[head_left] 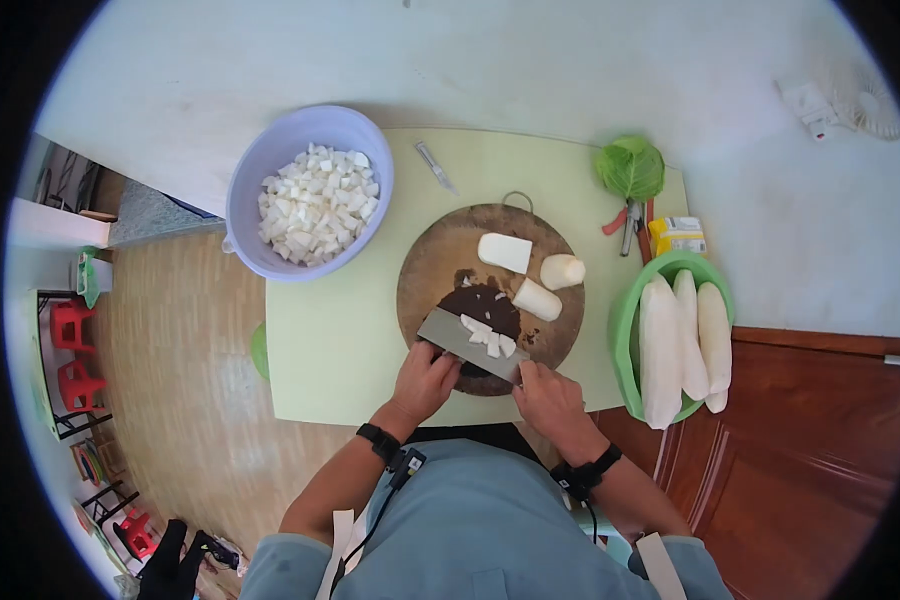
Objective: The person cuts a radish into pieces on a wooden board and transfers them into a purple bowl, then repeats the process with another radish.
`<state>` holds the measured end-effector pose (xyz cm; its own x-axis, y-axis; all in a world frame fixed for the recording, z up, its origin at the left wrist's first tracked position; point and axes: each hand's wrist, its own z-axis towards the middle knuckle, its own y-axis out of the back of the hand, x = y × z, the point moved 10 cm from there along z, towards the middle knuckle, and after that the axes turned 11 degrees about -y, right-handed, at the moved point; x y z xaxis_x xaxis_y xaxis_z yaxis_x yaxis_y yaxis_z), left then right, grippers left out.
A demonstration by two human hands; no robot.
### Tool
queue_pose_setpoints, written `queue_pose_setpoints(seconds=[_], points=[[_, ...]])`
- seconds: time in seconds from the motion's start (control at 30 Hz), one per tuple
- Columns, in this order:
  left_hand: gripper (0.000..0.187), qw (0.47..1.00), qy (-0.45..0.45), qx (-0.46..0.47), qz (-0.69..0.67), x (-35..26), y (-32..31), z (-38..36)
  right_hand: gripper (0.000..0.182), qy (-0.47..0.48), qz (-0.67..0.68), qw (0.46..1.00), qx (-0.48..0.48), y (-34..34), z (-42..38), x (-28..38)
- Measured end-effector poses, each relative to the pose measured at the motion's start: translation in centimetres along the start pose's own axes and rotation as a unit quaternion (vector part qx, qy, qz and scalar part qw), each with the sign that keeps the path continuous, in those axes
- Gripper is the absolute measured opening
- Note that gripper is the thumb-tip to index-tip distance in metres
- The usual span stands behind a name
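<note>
A cleaver [460,343] lies across the near part of a round wooden cutting board [430,255], its blade under or against several small white pieces [488,338]. My right hand [552,398] is closed around the cleaver's handle end. At the blade's other end, my left hand [427,380] has its fingers bent together against the near edge of the blade. Three larger peeled white chunks sit on the board's far right: a wide one [505,252], a short one [562,271] and another [537,299] nearer the middle.
A purple basin [370,135] of white cubes stands at the left back. At the right, a green basket [625,330] holds long peeled white vegetables [662,350]. Behind it are a cabbage [630,168], a peeler or scissors [628,228] and a yellow packet [677,235]. A small knife [435,167] lies beyond the board.
</note>
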<state>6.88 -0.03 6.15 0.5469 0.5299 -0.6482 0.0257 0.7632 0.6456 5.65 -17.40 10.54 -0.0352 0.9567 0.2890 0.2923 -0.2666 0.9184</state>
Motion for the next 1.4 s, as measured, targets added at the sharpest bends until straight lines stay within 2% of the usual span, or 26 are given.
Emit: queue_pose_setpoints(seconds=[0.13, 0.2, 0.33, 0.5, 0.57, 0.7, 0.77, 0.83, 0.93, 1.0, 1.07, 1.13, 1.17, 1.23, 1.3, 1.37, 1.4], points=[[0.025, 1.0, -0.007, 0.005, -0.012, -0.9, 3.9, 0.1, 0.021, 0.059, 0.035, 0.997, -0.047, 2.3, 2.7, 3.1], [0.027, 0.994, -0.098, -0.01, 0.043, -3.6, 7.3, 1.8, 0.022, 0.086, 0.031, 0.994, -0.06, 3.0, 4.7, 5.4], [0.028, 0.984, -0.125, -0.049, 0.118, -4.5, 12.5, 5.7, 0.022, 0.158, 0.015, 0.983, -0.093, 4.9, 8.6, 11.3], [0.029, 0.978, -0.075, -0.022, 0.193, -0.1, 15.3, 9.2, 0.011, 0.195, -0.013, 0.975, -0.102, 5.4, 12.5, 16.9], [0.031, 0.984, -0.032, 0.034, 0.175, 2.6, 15.1, 9.7, 0.011, 0.208, -0.021, 0.973, -0.096, 5.4, 13.7, 18.4], [0.032, 0.989, -0.016, 0.014, 0.147, 6.3, 16.5, 10.4, 0.011, 0.21, -0.054, 0.973, -0.084, 4.4, 16.0, 20.2], [0.037, 0.983, 0.048, 0.029, 0.177, 9.5, 17.0, 10.8, 0.011, 0.208, -0.069, 0.972, -0.082, 3.9, 16.6, 20.6], [0.039, 0.979, 0.065, 0.013, 0.192, 12.2, 17.1, 10.6, 0.013, 0.221, -0.078, 0.969, -0.078, 3.9, 16.8, 21.4], [0.041, 0.976, 0.088, -0.009, 0.2, 14.2, 19.0, 11.2, 0.014, 0.214, -0.074, 0.971, -0.072, 3.6, 17.0, 21.4], [0.039, 0.968, 0.107, -0.114, 0.199, 14.4, 21.7, 10.8, 0.014, 0.204, -0.072, 0.974, -0.07, 3.6, 16.9, 20.8], [0.034, 0.97, 0.104, -0.137, 0.174, 14.5, 22.3, 10.4, 0.014, 0.191, -0.069, 0.977, -0.067, 3.5, 16.6, 19.9], [0.031, 0.963, 0.104, -0.208, 0.138, 13.8, 23.1, 9.4, 0.017, 0.163, -0.042, 0.984, -0.06, 3.7, 16.6, 18.8], [0.031, 0.96, 0.076, -0.232, 0.134, 12.7, 23.0, 9.0, 0.017, 0.155, -0.042, 0.985, -0.057, 4.0, 16.3, 18.3], [0.031, 0.965, 0.062, -0.236, 0.096, 11.3, 21.5, 7.9, 0.026, 0.041, 0.026, 0.999, -0.006, 4.6, 15.8, 15.9], [0.032, 0.969, 0.058, -0.234, 0.048, 9.3, 19.1, 6.3, 0.032, 0.008, 0.057, 0.998, 0.005, 4.1, 14.4, 13.2], [0.034, 0.979, -0.03, -0.18, 0.089, 5.5, 16.3, 6.3, 0.04, -0.048, 0.114, 0.992, 0.025, 4.0, 12.5, 9.8], [0.034, 0.981, -0.031, -0.174, 0.082, 4.3, 15.3, 5.8, 0.04, -0.058, 0.115, 0.991, 0.027, 3.8, 11.3, 8.4]])
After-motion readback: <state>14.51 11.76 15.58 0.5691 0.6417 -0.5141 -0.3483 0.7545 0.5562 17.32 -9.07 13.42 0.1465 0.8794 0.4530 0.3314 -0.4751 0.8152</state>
